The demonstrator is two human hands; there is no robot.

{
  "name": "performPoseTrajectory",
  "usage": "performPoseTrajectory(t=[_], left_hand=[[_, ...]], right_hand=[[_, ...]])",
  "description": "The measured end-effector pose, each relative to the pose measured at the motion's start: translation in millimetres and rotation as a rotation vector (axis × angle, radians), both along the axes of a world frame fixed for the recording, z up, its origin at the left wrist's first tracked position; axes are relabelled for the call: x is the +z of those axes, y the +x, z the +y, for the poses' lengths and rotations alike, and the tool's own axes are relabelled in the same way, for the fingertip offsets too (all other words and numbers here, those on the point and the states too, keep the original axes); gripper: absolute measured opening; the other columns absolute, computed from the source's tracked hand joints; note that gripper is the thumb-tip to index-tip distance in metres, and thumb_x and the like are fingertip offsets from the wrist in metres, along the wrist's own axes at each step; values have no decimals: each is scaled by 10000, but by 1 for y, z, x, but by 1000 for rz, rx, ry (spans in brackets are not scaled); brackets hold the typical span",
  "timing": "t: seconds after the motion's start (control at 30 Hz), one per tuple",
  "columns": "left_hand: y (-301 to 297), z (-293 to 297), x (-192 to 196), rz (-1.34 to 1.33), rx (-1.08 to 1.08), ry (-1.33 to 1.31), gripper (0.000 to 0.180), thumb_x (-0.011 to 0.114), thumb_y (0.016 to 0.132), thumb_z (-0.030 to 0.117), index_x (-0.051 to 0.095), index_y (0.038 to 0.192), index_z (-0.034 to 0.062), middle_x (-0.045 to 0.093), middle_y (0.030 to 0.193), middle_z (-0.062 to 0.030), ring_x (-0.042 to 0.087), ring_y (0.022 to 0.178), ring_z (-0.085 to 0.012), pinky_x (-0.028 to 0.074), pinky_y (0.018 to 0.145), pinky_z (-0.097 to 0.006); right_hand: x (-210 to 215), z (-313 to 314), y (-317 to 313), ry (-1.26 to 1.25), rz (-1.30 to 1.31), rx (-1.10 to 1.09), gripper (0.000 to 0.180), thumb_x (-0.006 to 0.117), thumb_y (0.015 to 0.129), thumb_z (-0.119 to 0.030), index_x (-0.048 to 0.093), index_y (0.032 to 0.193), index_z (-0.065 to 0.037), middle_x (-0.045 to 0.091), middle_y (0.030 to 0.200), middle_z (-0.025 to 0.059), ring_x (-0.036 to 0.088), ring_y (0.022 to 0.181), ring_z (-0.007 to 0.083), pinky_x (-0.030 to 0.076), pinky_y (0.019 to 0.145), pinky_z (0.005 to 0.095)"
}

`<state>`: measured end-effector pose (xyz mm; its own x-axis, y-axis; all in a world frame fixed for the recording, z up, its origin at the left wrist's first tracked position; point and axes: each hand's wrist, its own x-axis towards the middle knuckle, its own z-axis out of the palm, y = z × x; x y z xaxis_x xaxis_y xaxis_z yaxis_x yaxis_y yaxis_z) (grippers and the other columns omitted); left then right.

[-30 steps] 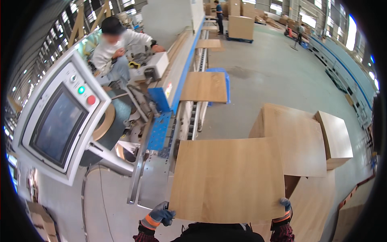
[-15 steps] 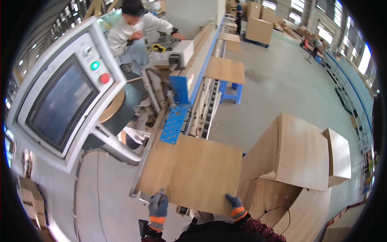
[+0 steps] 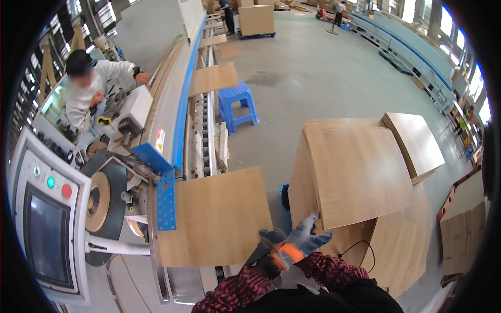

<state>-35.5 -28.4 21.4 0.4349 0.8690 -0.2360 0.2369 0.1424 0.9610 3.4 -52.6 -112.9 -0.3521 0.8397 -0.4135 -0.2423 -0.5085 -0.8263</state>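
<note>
A wood-grain board (image 3: pixel 214 219) lies flat on the machine's infeed, its left edge by a blue perforated plate (image 3: pixel 167 206). My left hand (image 3: pixel 307 236), in a grey glove with an orange cuff, crosses over my right wrist. Its fingers are spread at the near left corner of a tall stack of boards (image 3: pixel 360 175); whether they touch it I cannot tell. My right hand (image 3: pixel 271 237), also gloved, is at the flat board's right edge, mostly hidden behind the left hand and cuff. Its grip does not show.
At left stands a control panel (image 3: pixel 47 229) on a white arm, beside a reel (image 3: pixel 99 201). A person (image 3: pixel 94 91) sits beyond it. Ahead, boards (image 3: pixel 214 78) lie along the conveyor, near a blue stool (image 3: pixel 237 104). More stacked boards (image 3: pixel 415 141) stand at right.
My left hand has left the board's near edge and swung right across my right arm toward the stack. The right hand has shifted along the board's right side. The view has turned rightward.
</note>
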Motion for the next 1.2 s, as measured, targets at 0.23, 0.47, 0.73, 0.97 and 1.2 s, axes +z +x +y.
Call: performPoseTrajectory(t=[0.23,0.47,0.73,0.97,1.2], left_hand=[[34,22,-6,-166,10,-674,388,650,785,341,484,883,4,531,657,-42,503,495,-108,418,427,-244],[31,20,14,-524,162,-875,261,626,815,266,470,818,56,460,585,-10,401,401,-82,276,339,-235],[-42,-6,15,-385,142,-761,308,601,819,287,510,967,34,516,663,-22,442,420,-87,321,354,-214],[-167,-95,16,-155,247,-673,481,636,774,331,502,1103,6,580,856,-55,526,604,-77,360,396,-190],[-237,-174,12,-254,333,-647,350,611,795,265,513,989,-10,562,658,-69,420,394,-86,326,373,-214]], right_hand=[[-24,78,-30,179,-263,-64,292,597,824,-245,585,1036,-43,618,825,91,586,712,174,481,687,318],[18,161,-46,-150,149,-154,355,646,785,-231,582,1059,-15,630,887,89,599,779,188,482,709,305],[-77,199,-35,345,-50,-580,324,523,858,-258,578,1079,-27,621,951,94,571,892,189,439,832,342],[-15,-44,132,-27,547,-672,317,495,867,-224,552,1105,-23,602,1001,98,578,854,200,456,798,329],[91,-107,191,-127,600,-650,313,468,876,-190,525,1131,-19,583,1051,102,585,816,212,473,764,316]])
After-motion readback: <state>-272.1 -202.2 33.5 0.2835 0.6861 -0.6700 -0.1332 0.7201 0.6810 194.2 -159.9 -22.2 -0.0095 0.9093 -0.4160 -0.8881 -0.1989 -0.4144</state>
